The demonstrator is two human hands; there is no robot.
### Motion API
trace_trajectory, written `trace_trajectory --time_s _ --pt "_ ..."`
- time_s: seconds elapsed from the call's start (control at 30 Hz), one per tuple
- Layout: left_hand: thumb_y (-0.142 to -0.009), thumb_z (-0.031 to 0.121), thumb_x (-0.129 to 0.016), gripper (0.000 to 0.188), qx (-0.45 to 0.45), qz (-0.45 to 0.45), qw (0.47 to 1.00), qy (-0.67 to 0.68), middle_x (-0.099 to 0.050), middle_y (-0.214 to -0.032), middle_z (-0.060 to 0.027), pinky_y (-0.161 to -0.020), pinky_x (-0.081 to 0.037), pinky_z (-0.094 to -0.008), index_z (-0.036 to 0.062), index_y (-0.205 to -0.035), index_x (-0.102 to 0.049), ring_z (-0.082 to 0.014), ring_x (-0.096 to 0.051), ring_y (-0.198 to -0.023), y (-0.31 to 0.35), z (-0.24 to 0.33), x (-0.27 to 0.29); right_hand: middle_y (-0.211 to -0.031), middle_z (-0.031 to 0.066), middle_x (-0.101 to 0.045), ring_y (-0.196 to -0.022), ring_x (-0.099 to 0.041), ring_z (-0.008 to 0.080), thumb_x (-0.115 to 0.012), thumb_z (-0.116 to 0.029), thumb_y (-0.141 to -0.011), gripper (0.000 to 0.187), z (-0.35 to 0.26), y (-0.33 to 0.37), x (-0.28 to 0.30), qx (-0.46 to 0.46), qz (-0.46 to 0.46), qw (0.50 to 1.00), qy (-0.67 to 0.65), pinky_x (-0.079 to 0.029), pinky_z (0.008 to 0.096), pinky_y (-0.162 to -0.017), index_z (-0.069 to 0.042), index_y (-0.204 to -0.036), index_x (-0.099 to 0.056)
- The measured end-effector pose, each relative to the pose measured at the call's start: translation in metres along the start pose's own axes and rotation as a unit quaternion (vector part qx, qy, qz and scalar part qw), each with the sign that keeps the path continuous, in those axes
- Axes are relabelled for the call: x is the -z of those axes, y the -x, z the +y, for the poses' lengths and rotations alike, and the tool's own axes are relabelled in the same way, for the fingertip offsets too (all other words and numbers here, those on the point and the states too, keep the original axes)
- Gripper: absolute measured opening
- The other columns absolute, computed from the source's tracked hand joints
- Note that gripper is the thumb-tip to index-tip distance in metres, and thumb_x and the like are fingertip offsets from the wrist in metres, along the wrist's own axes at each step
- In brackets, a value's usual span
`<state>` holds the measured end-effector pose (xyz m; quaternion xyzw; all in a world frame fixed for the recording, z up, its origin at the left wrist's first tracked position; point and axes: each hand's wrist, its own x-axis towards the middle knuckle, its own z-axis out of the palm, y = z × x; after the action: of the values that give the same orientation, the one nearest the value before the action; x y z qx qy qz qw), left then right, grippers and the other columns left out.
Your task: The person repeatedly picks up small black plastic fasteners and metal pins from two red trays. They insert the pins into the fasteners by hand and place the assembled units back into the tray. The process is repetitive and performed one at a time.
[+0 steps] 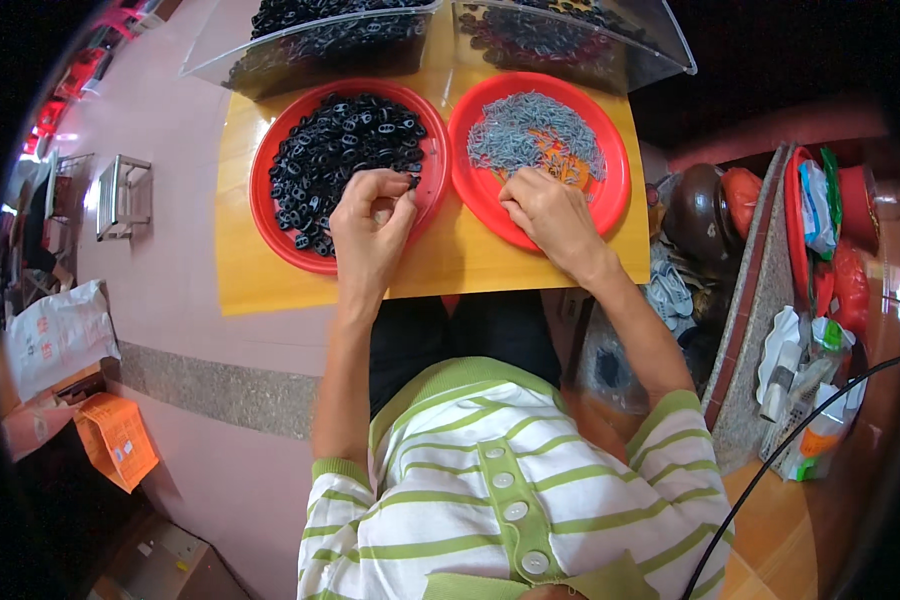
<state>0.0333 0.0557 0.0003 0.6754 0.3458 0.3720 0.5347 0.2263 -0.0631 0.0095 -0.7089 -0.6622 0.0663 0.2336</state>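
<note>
Between the thumb and forefinger of my left hand [368, 215] is a small black plastic piece [413, 183]. This hand is over the right side of a red round tray [262, 205] heaped with black plastic pieces [335, 150], several showing oval openings. My right hand [555, 215] is at the near edge of a second red round tray [618, 165]. That tray holds a pile of thin grey metal screws [530, 120]. The right fingers are pinched together, and whatever is between them is hidden.
Both trays rest on a yellow-covered table [240, 270]. Behind them stand two clear bins of black pieces, a left bin [320, 45] and a right bin [580, 45]. A metal stool [122, 200] stands on the left; a brown jar [697, 210] and bagged goods are on the right.
</note>
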Motion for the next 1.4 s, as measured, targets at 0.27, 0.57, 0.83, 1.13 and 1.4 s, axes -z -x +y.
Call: trace_trajectory --time_s 0.27,0.57,0.83,1.13,1.4 --pt "-0.084 -0.003 -0.059 0.008 0.168 0.000 0.892 0.420 -0.064 -0.094 -0.0172 -0.074 -0.054 -0.0280 0.0020 -0.087 -0.054 -0.0182 -0.065 -0.081 0.042 0.019 0.016 -0.082 0.0157 -0.056 -0.081 -0.057 0.0337 -0.059 -0.005 -0.077 0.011 0.004 0.003 0.000 -0.009 0.011 0.998 -0.058 -0.046 0.0425 -0.069 0.000 -0.083 -0.051" --pt "-0.087 0.000 -0.058 0.018 0.206 0.012 0.903 0.377 -0.065 -0.095 -0.0159 -0.075 -0.054 -0.0265 -0.0029 -0.105 -0.057 -0.0185 -0.066 -0.080 0.059 0.034 0.014 -0.077 0.0106 -0.058 -0.068 -0.057 0.0200 -0.058 -0.002 -0.082 0.013 -0.028 0.011 0.011 -0.038 0.089 0.979 -0.182 -0.046 0.0312 -0.062 0.000 -0.095 -0.061" --pt "-0.088 0.005 -0.059 0.019 0.219 -0.028 0.891 0.397 -0.066 -0.090 -0.0143 -0.071 -0.055 -0.0259 -0.0043 -0.105 -0.059 -0.0178 -0.066 -0.078 0.070 0.016 0.020 -0.086 -0.0009 -0.063 -0.070 -0.054 0.0030 -0.062 -0.010 -0.087 0.012 -0.064 0.021 -0.008 -0.180 0.065 0.840 -0.507 -0.045 0.0182 -0.058 -0.002 -0.096 -0.064" --pt "-0.089 0.004 -0.057 0.020 0.218 -0.009 0.887 0.406 -0.066 -0.091 -0.0138 -0.074 -0.055 -0.0274 -0.0034 -0.108 -0.057 -0.0178 -0.066 -0.081 0.070 0.024 0.012 -0.089 -0.0012 -0.063 -0.074 -0.054 0.0021 -0.063 -0.011 -0.087 0.014 -0.074 0.025 -0.019 -0.202 0.058 0.780 -0.589 -0.043 0.0177 -0.058 -0.005 -0.099 -0.063" --pt "-0.089 0.003 -0.057 0.019 0.256 -0.020 0.880 0.401 -0.066 -0.093 -0.0142 -0.075 -0.056 -0.0279 -0.0039 -0.106 -0.058 -0.0188 -0.067 -0.083 0.070 0.019 0.009 -0.090 0.0016 -0.061 -0.079 -0.056 0.0053 -0.062 -0.008 -0.087 0.012 -0.085 0.017 -0.028 -0.153 0.091 0.781 -0.599 -0.045 0.0197 -0.066 -0.001 -0.095 -0.064"
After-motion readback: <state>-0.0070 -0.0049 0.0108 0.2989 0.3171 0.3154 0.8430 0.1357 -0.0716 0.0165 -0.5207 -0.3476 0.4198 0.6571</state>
